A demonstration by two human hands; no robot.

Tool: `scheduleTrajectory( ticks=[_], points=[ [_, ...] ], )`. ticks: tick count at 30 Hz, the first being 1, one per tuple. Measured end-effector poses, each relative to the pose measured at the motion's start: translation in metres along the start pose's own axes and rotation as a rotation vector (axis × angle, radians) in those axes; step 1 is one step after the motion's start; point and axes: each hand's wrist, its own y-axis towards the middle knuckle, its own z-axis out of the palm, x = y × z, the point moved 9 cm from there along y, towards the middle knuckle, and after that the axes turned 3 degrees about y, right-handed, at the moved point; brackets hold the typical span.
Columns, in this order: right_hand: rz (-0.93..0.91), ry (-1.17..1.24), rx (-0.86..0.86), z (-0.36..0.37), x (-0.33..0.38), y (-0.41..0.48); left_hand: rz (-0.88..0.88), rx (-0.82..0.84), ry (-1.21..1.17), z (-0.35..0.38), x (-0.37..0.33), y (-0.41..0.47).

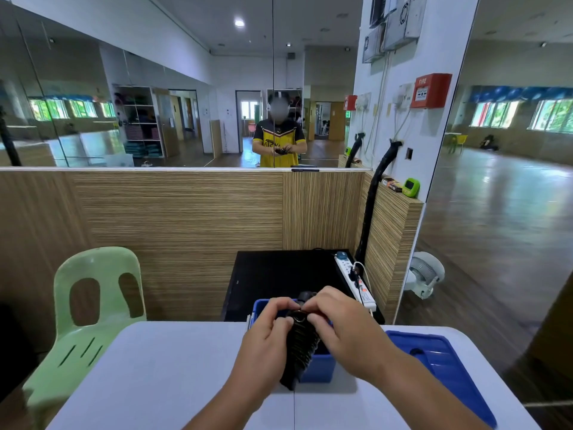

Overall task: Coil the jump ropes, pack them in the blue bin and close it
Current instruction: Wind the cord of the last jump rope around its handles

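Note:
A black jump rope (300,349), wound into a tight coil, hangs between my hands above the blue bin (319,366). My left hand (269,333) grips the coil's left side with curled fingers. My right hand (338,321) pinches the rope's upper end near a dark handle. The bin stands open at the white table's (155,383) far edge, mostly hidden behind my hands. Its blue lid (440,370) lies flat on the table to the right.
A pale green plastic chair (86,308) stands left of the table. Beyond the table are a black cabinet (279,274) with a white power strip (356,280), a wooden partition and a wall mirror. A small fan (424,274) sits on the floor at right.

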Motion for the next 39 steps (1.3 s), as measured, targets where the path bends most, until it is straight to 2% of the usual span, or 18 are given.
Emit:
scheduleTrajectory(
  ticks=[2,5,15,22,27,31,39],
  points=[
    [-0.042,0.005,0.016,0.0,0.004,-0.005,-0.003,0.003,-0.015,-0.001,0.0,0.001],
    [-0.127,-0.137,0.01,0.002,0.013,-0.009,0.008,0.001,0.027,-0.001,-0.002,0.001],
    [-0.178,-0.308,-0.042,0.006,0.019,-0.007,0.037,-0.002,0.221,-0.004,-0.005,-0.002],
    [-0.236,-0.378,0.001,0.013,0.023,-0.006,0.034,0.077,0.292,-0.002,-0.006,-0.005],
    [-0.131,-0.374,0.112,0.021,0.008,-0.005,0.051,0.11,0.347,0.003,-0.005,-0.007],
    [-0.23,-0.384,0.184,0.031,0.015,-0.008,0.1,0.084,0.415,0.007,-0.003,-0.008],
    [-0.163,-0.391,0.179,0.025,0.027,-0.004,0.089,0.14,0.343,0.016,0.006,-0.005]
  ],
)
